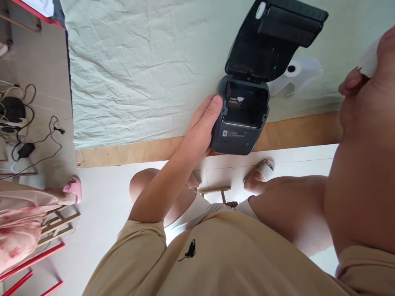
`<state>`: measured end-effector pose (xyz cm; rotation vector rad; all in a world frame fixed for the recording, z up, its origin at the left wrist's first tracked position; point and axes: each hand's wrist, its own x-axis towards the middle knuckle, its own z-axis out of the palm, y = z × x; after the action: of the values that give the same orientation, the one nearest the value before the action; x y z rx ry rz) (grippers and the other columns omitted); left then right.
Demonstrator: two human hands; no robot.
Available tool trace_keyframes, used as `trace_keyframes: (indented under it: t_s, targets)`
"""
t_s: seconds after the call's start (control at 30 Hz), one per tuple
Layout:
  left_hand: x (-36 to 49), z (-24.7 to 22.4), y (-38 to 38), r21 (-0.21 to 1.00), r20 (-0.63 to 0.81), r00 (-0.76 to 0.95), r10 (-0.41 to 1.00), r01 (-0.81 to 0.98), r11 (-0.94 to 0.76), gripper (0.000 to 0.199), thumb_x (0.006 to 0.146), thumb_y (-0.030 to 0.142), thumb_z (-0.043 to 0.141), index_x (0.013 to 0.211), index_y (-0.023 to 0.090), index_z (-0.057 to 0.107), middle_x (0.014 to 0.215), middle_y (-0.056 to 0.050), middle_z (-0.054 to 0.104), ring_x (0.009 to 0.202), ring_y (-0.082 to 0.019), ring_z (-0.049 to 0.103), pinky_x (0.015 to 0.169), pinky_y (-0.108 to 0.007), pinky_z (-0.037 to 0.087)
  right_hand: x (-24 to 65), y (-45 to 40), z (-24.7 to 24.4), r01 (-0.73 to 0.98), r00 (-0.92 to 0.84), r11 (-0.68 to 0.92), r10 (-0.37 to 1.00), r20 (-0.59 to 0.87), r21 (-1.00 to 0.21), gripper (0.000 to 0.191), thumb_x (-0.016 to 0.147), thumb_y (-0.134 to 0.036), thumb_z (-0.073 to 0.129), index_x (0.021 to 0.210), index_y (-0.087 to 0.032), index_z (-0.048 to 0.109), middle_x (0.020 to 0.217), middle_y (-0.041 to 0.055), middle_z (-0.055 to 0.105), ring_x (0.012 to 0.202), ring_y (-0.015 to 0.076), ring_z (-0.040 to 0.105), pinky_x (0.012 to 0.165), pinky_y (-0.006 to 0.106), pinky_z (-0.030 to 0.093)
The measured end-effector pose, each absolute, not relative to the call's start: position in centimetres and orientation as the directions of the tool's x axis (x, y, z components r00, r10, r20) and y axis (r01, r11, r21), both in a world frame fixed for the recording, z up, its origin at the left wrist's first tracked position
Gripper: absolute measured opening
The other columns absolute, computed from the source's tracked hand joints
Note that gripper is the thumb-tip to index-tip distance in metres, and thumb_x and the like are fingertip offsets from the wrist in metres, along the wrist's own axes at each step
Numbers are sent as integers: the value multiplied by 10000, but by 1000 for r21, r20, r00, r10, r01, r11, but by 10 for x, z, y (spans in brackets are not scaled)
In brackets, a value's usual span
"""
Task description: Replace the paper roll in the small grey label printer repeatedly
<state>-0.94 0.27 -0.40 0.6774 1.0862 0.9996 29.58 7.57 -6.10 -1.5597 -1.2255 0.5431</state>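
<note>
My left hand (205, 123) grips the left side of a dark portable label printer (237, 137), its thumb on the edge of the body. The printer's black lid (262, 45) is swung wide open, away from me. Inside the bay (247, 102) no roll shows, only a small printed label. At the right edge my right hand (381, 61) is raised close to the camera. Its fingers are closed on a white object (369, 59), mostly hidden and cut off by the frame. Beyond the printer lies a white paper roll (291, 69) with a dark core hole.
A pale green cloth (129, 74) covers the table, with a bare wooden edge (129, 153) toward me. Cables and an adapter (26, 150) lie on the floor at left. A person's foot in a pink slipper (73, 190) is near a wooden chair (58, 228).
</note>
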Motion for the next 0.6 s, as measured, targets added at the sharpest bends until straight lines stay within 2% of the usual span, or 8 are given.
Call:
trace_keyframes:
  t_s: [0.07,0.13,0.2,0.27,0.33,0.4,0.5,0.6]
  targets:
    - [-7,0,3,846,-425,83,901,-317,428,438,1067,546,408,971,207,668,770,-32,686,818,-207,764,652,-291,598,288,73,-64,502,437,102,827,354,-859,518,816,-734,556,1067,-284,506,1041,81,551,684,144,425,626,390,407]
    - [-5,3,3,837,-436,76,897,-331,435,428,1051,562,443,935,213,662,741,-31,667,843,-216,758,690,-306,605,283,72,-61,677,344,149,802,489,-721,451,785,-701,615,943,-283,551,971,91,612,747,194,509,714,430,448]
    - [-4,4,3,824,-442,81,893,-357,440,443,1009,624,505,894,223,654,716,-24,634,853,-223,751,700,-313,606,280,71,-56,816,230,142,810,540,-561,398,793,-636,658,957,-281,583,963,91,658,823,230,578,785,443,455]
    - [-3,4,4,808,-458,83,885,-376,453,469,994,654,511,861,225,645,705,-18,605,856,-219,745,679,-303,600,277,71,-51,866,251,27,840,481,-500,437,750,-521,762,1067,-274,591,960,73,662,830,231,592,775,428,447]
    - [-3,3,4,804,-466,68,882,-384,454,488,1010,651,477,852,221,642,708,-16,592,832,-200,737,637,-277,579,274,70,-47,863,321,-117,878,355,-492,573,693,-398,830,1191,-270,576,942,60,659,831,237,601,749,411,440]
    - [-4,2,5,809,-457,67,887,-383,446,478,1023,631,466,862,218,647,714,-14,593,783,-180,722,591,-258,548,270,66,-43,861,308,-132,904,297,-491,652,687,-294,811,1290,-258,564,989,76,698,911,273,653,782,423,456]
    - [-6,2,5,817,-435,96,895,-376,438,445,1016,610,501,859,220,649,710,-15,609,766,-176,710,601,-264,542,260,52,-31,862,139,147,852,505,-486,589,690,-180,679,1277,-227,655,1180,113,737,1096,326,703,910,459,494]
    - [-6,3,4,822,-436,111,893,-356,445,423,997,614,544,880,223,655,722,-17,636,811,-190,724,667,-282,571,242,39,-17,829,-36,403,731,682,-388,555,735,-149,553,1268,-175,708,1250,150,722,1168,344,701,1002,473,516]
